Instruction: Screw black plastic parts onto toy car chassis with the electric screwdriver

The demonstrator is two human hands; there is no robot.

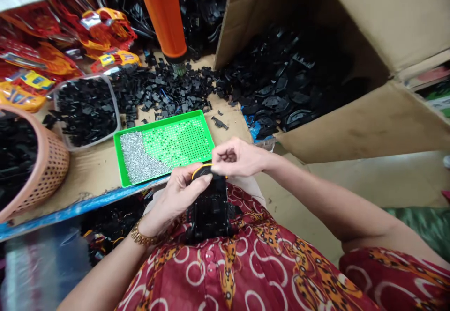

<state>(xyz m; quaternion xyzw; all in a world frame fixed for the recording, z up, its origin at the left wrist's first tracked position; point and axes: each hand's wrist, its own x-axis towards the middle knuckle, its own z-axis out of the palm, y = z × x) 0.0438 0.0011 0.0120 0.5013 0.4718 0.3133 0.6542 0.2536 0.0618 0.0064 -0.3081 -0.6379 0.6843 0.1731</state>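
Holding the black plastic body (211, 208) over your lap, just off the bench's (94, 168) front edge, your left hand (181, 191) gripped its far end, thumb on top beside a yellow-edged piece (202, 170). Your right hand (237, 156) had its fingers bent inward, tips touching that same end; whether they pinched anything could not be told. Near the bench's front edge, close to your hands, lay a green tray (190, 137) with small silver pieces heaped toward its left end. Behind its left corner stood a clear tub (115, 99) full of small black parts. A peach basket (52, 177) at the front left held black parts, and the cardboard box (365, 123) at the right end contained larger black ones.
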